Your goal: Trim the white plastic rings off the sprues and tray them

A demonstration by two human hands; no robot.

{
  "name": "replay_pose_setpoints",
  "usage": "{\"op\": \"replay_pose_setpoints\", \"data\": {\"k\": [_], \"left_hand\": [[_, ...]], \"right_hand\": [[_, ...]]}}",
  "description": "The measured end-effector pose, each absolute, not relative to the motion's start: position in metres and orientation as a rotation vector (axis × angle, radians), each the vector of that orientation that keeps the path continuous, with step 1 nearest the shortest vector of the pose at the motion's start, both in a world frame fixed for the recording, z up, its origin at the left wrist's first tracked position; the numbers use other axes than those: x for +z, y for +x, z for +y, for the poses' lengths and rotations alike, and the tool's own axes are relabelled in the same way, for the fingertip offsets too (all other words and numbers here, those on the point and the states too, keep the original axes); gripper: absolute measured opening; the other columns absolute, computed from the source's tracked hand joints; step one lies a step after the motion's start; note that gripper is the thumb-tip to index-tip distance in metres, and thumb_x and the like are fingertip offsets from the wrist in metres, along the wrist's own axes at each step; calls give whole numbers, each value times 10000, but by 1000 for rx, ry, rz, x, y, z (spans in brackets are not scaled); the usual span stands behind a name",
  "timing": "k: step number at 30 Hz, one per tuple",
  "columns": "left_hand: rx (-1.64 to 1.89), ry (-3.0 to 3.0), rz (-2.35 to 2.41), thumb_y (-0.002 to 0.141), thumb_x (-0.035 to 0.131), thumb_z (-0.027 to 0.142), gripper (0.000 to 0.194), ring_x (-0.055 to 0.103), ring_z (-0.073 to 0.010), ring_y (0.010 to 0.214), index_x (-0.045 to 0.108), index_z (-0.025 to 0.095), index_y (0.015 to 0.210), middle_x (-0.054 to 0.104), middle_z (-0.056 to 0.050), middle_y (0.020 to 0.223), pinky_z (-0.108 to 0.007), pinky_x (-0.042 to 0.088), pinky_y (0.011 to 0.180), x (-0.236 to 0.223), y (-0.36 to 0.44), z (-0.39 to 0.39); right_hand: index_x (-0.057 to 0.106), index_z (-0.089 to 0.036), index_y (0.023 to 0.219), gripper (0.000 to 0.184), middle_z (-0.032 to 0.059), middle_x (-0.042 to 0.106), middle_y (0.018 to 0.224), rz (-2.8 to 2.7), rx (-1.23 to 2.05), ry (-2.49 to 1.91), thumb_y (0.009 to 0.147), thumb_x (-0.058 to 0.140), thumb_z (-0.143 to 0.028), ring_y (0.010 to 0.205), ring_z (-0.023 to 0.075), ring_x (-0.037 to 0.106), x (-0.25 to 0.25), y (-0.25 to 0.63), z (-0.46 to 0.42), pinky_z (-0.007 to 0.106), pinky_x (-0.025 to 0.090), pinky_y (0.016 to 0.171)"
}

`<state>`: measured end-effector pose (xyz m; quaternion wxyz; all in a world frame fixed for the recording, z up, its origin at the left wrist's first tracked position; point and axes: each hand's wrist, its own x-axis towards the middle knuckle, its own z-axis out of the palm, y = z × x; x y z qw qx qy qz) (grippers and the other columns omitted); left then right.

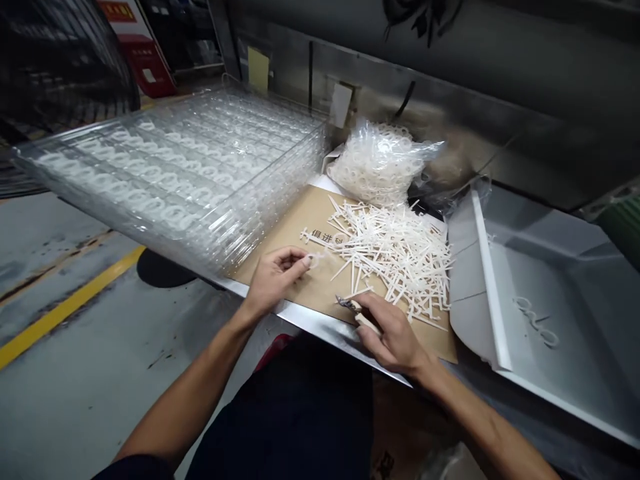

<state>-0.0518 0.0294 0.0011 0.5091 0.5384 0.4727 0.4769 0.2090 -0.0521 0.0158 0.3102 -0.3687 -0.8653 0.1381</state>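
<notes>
My left hand point(280, 275) pinches a small white plastic ring part point(315, 260) between thumb and fingertips, just above the brown cardboard point(320, 293). My right hand point(393, 327) is closed round a pair of nippers point(363, 317) with pale handles, their dark jaws pointing left toward the ring part. The fingers hide part of the handles. Beyond the nippers lies a loose heap of thin white plastic sprues point(400, 257). One branched white piece point(315, 237) lies apart from the heap, on the cardboard's printed characters.
Stacked clear trays point(200, 160) with white rings in rows stand at the left. Behind the heap sits a clear bag point(380, 163) full of white rings. A grey bin point(565, 280) at the right holds a few ring pieces point(537, 323). The metal table edge point(320, 327) runs close to my body.
</notes>
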Motion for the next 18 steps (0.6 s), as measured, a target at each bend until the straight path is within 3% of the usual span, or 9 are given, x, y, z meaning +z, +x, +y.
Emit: {"op": "replay_pose_setpoints", "data": {"k": [12, 18], "left_hand": [[1214, 1184, 1052, 864, 825, 356, 214, 681, -123, 694, 807, 159, 944, 785, -58, 865, -213, 571, 667, 3, -14, 14], [1197, 1168, 1052, 811, 880, 397, 285, 675, -130, 639, 822, 157, 952, 775, -58, 802, -226, 576, 616, 7, -13, 14]], "right_hand": [[652, -187, 1204, 271, 85, 772, 981, -2084, 881, -1421, 1053, 468, -316, 868, 240, 731, 43, 214, -40, 375, 542, 768], [656, -210, 1181, 241, 64, 770, 944, -2029, 931, -1449, 1049, 485, -318, 825, 238, 729, 46, 221, -45, 360, 543, 727]]}}
